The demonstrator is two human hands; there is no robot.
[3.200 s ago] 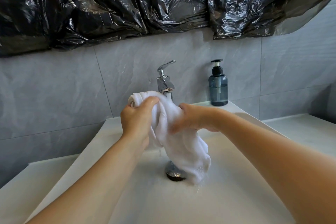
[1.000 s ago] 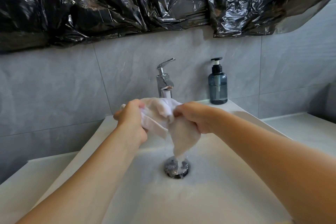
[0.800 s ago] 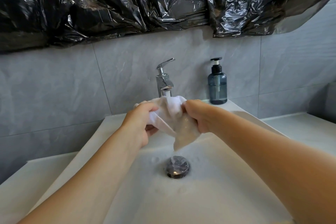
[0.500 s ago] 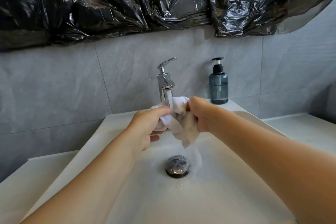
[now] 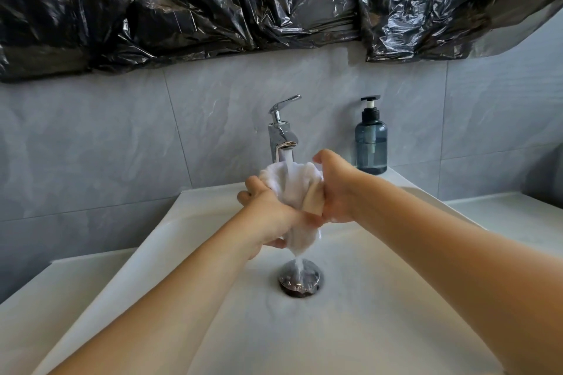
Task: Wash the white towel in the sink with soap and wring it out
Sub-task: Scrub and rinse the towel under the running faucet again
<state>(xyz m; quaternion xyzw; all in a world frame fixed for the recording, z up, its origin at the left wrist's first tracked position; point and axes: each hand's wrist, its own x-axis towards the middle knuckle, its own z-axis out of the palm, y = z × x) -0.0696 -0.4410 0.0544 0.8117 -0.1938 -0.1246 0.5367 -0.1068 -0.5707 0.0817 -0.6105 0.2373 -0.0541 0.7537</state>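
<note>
Head cam, looking down at a white sink (image 5: 189,253) w/ both forearms reaching in from the bottom corners toward frame centre. White towel (image 5: 289,189) is bunched up between the two hands, right under the chrome faucet (image 5: 281,137), mid-frame. Water stream runs from the spout onto the top of the towel; more water drips off the towel's lower tip down onto the round metal drain (image 5: 300,278) just below centre.

Left hand (image 5: 268,216), centre-left, has fingers curled round the lower-left part of the towel, thumb side crossing in front of the cloth; firm grip, fingers closed on fabric. Right hand (image 5: 338,192), centre-right, is fisted round the towel's right side, knuckles up, index finger lifted a bit at the top; also closed tight on the cloth. Hands touch or nearly touch at the wrist/thumb area, can't tell which. Towel's top bulges out above both hands, bottom end hangs out below the left hand.

Dark blue-grey pump soap bottle (image 5: 371,143) stands upright on the sink's back ledge, right of the faucet, apart from the hands. Grey tile wall (image 5: 91,137) behind. Crinkled black plastic sheet (image 5: 213,0) covers the whole top of the frame. Pale counter (image 5: 511,216) at mid-right and lower left beside the basin.
</note>
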